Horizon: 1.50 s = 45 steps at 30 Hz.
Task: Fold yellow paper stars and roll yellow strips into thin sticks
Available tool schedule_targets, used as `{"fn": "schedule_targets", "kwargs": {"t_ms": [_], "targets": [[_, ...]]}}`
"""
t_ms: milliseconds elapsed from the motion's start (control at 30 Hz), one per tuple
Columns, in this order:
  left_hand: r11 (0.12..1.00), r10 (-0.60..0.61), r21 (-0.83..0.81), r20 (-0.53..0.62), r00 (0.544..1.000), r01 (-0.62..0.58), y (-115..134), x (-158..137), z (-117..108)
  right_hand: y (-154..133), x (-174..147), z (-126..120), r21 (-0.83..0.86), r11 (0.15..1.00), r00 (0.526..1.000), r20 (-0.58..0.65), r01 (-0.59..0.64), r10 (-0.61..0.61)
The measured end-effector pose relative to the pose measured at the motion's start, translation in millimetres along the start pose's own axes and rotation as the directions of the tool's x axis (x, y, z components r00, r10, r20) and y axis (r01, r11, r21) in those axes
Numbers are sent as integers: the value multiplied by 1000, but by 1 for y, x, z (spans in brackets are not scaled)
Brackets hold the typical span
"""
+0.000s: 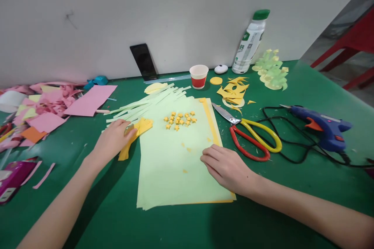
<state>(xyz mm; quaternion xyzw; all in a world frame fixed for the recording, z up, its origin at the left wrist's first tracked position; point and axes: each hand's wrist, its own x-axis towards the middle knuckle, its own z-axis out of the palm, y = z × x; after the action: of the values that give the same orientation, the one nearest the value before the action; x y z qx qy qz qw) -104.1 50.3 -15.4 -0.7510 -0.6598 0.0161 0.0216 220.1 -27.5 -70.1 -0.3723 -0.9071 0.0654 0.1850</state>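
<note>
Left hand at the yellow strips, right hand on the green sheets

The left hand (112, 142) has its fingers bent down at a small bundle of yellow paper strips (143, 125), thumb close to the fingertips; whether it pinches a strip cannot be told. The strips lie partly over the left edge of a stack of pale green sheets (169, 175). The right hand (226, 165) rests at the stack's right edge, fingers loosely curled and pointing inward; its palm is hidden, so I cannot tell if it holds anything.

Between and beyond the hands, a cluster of tiny yellow stars (177, 128) sits on the upper part of the green sheets. Pale green strips (152, 103) fan out past the stack's upper left corner. To the right lie scissors (251, 138) with one red and one yellow handle, blades parted slightly, then a blue glue gun (324, 124).

Farther back on the green tabletop (181, 229) stand a red-and-white paper cup (199, 79) and a green-capped bottle (250, 44); a dark phone (143, 62) leans against the wall (181, 19).
</note>
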Motion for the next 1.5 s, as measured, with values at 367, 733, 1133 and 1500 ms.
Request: {"fn": "schedule_targets", "kwargs": {"t_ms": [367,733,1133,1500], "targets": [[973,-51,-226,-17,999,45,-5,-2,6,1,8,3,-40,998,997,-63,47,-50],[878,-164,-476,-184,969,58,-10,-4,2,-2,12,6,-15,999,996,-79,45,-46],[312,-195,-944,47,980,107,21,-23,-21,-9,15,-2,378,913,987,13,-153,160],[-37,244,-982,173,954,187,125,-51,-6,-52,46,-20,799,280,846,489,-532,212]]}}
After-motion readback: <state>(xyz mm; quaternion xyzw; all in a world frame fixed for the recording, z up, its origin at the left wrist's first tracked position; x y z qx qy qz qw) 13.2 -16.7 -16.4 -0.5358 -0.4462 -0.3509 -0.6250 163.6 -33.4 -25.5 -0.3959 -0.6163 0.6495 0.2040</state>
